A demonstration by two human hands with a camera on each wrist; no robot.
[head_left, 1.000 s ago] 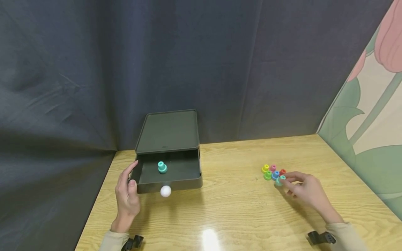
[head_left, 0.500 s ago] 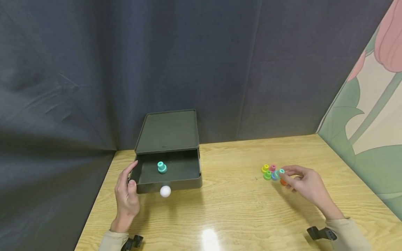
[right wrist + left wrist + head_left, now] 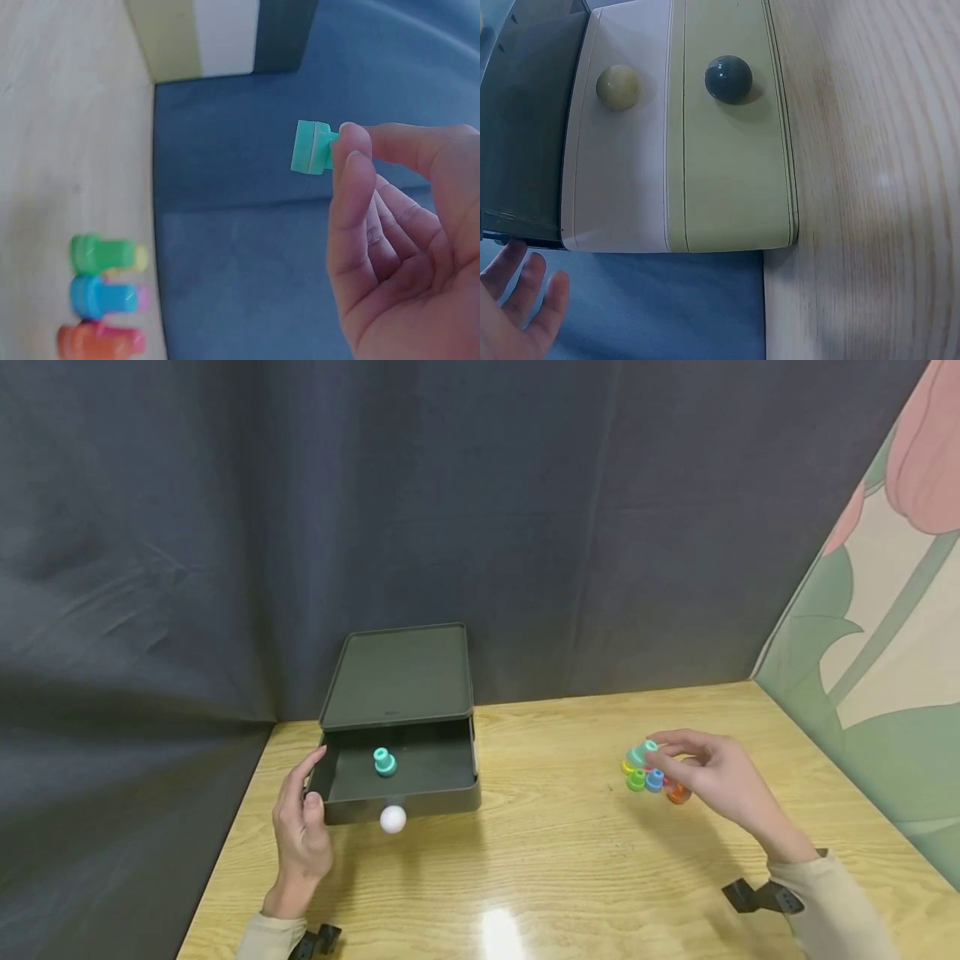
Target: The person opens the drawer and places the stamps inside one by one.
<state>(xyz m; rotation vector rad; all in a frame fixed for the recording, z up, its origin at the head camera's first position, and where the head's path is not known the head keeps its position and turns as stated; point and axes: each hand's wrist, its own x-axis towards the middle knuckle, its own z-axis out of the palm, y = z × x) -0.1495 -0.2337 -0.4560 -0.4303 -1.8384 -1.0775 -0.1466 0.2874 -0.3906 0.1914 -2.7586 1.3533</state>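
Observation:
My right hand (image 3: 716, 781) pinches a teal toy stamp (image 3: 309, 148) by its narrow end between thumb and fingertips, wide base pointing away from the palm. It is lifted above the cluster of stamps on the table. At the left, my left hand (image 3: 300, 839) rests against the side of a dark pulled-out drawer (image 3: 442, 800), fingers along its wall and thumb near the front corner. Inside the drawer stands another teal stamp (image 3: 385, 763). A white round knob (image 3: 393, 819) sits on the drawer front.
Green (image 3: 636, 780), blue (image 3: 655, 779) and orange (image 3: 677, 794) stamps stand on the table, with yellow and pink ones partly hidden. Below the dark drawer are white (image 3: 619, 172) and green (image 3: 735, 172) drawers with knobs. A dark curtain (image 3: 525, 527) hangs behind.
The right hand has raised the teal stamp off the table and carried it up and left over the other stamps. The left hand stays at the drawer.

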